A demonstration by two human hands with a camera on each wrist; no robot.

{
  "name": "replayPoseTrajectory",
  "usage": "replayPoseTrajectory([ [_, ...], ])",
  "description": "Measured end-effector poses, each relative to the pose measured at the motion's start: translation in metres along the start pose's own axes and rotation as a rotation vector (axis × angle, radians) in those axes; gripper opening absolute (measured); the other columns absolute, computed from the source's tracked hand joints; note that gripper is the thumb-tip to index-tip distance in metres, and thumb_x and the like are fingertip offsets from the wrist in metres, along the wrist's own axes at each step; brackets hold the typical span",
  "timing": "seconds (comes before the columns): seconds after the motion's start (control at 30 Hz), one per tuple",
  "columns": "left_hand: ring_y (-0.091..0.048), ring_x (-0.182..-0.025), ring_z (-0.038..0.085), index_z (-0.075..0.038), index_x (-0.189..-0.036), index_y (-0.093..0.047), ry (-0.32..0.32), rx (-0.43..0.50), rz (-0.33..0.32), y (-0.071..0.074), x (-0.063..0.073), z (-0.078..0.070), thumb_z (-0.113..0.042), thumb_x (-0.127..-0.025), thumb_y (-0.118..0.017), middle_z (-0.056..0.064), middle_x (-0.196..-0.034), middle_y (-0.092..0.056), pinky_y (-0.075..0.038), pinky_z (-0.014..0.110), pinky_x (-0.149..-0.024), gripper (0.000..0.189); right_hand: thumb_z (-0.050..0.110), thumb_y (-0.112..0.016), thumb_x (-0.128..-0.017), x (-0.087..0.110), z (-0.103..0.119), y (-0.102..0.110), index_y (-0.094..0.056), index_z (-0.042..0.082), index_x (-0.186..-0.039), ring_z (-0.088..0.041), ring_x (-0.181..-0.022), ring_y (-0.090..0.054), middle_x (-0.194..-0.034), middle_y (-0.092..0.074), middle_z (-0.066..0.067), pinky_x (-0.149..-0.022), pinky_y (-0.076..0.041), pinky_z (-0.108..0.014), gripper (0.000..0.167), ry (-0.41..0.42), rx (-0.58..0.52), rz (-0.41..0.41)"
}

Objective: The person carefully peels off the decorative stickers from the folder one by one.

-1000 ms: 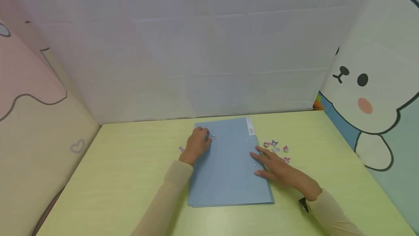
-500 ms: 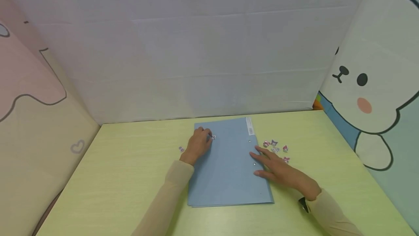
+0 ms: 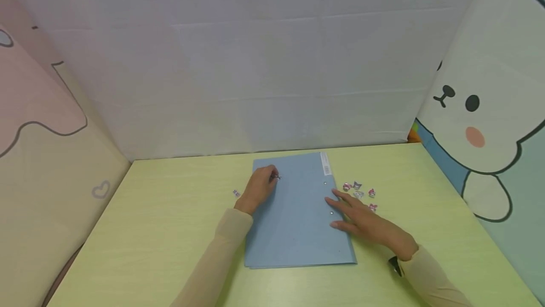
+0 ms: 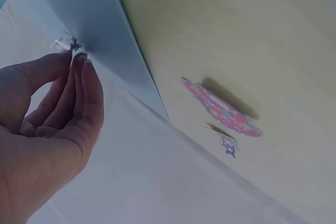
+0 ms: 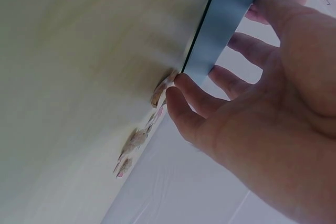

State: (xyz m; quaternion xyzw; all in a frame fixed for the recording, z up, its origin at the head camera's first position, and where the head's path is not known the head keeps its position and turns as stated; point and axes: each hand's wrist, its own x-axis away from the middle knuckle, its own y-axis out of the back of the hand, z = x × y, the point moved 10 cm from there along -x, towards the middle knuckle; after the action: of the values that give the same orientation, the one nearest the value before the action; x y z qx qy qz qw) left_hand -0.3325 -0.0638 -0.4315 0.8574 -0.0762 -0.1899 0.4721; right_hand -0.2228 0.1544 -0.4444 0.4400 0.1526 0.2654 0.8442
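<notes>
A blue folder (image 3: 298, 236) lies flat on the pale yellow-green table, with a white barcode label (image 3: 325, 164) at its top right corner. My left hand (image 3: 259, 188) is over the folder's upper left part. In the left wrist view its thumb and fingertips come together at the edge of a small character sticker (image 4: 64, 43) on the folder and pinch it; the fingers partly hide it in the head view. My right hand (image 3: 362, 219) rests across the folder's right edge with spread fingers, two of them near small metal snaps (image 3: 331, 213).
Several small pink and purple character stickers (image 3: 347, 187) lie on the table right of the folder, near my right hand. Left of it is another sticker (image 3: 236, 193); the left wrist view shows a pink patterned piece (image 4: 223, 109) beside a purple one. A white curtain (image 3: 272, 84) hangs behind.
My left fingertips have shifted slightly to the right, over the sticker on the folder, and now cover more of it. The right hand and the folder stay in place.
</notes>
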Motion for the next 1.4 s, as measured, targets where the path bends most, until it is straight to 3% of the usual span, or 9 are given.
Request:
replayPoseTrajectory([
  [0.2, -0.069, -0.087, 0.025, 0.000, -0.097, -0.069, 0.025, -0.002, 0.010, -0.003, -0.002, 0.003, 0.004, -0.096, -0.065, 0.012, -0.093, -0.072, -0.056, 0.039, -0.080, 0.005, 0.032, -0.065, -0.102, 0.000, 0.000, 0.001, -0.046, 0.003, -0.154, -0.054, -0.145, -0.031, -0.161, -0.032, -0.027, -0.109, -0.034, -0.068, 0.062, 0.006, 0.002, -0.011],
  [0.43, -0.062, -0.080, 0.022, -0.001, -0.095, -0.069, 0.005, -0.013, 0.017, -0.006, 0.000, 0.004, 0.003, -0.093, -0.066, 0.009, -0.087, -0.068, -0.053, 0.037, -0.074, 0.005, 0.032, -0.065, -0.102, 0.000, 0.000, 0.001, -0.046, 0.003, -0.153, -0.054, -0.145, -0.031, -0.161, -0.032, -0.027, -0.109, -0.033, -0.068, 0.062, 0.004, -0.005, -0.008],
  [0.77, -0.061, -0.082, 0.021, -0.003, -0.093, -0.069, 0.011, -0.017, 0.038, -0.008, 0.001, 0.003, -0.002, -0.093, -0.073, 0.007, -0.088, -0.067, -0.053, 0.037, -0.076, 0.004, 0.032, -0.065, -0.102, 0.000, 0.001, 0.001, -0.046, 0.004, -0.154, -0.053, -0.145, -0.032, -0.161, -0.033, -0.026, -0.108, -0.034, -0.069, 0.061, 0.012, -0.005, -0.017],
  [1.4, -0.065, -0.081, 0.021, -0.003, -0.092, -0.064, 0.046, 0.015, 0.017, 0.006, 0.015, 0.010, 0.000, -0.095, -0.069, 0.009, -0.089, -0.070, -0.055, 0.038, -0.077, 0.007, 0.031, -0.065, -0.102, 0.000, 0.004, 0.002, -0.047, 0.003, -0.153, -0.054, -0.144, -0.032, -0.160, -0.033, -0.027, -0.109, -0.034, -0.069, 0.061, 0.007, -0.006, -0.015],
])
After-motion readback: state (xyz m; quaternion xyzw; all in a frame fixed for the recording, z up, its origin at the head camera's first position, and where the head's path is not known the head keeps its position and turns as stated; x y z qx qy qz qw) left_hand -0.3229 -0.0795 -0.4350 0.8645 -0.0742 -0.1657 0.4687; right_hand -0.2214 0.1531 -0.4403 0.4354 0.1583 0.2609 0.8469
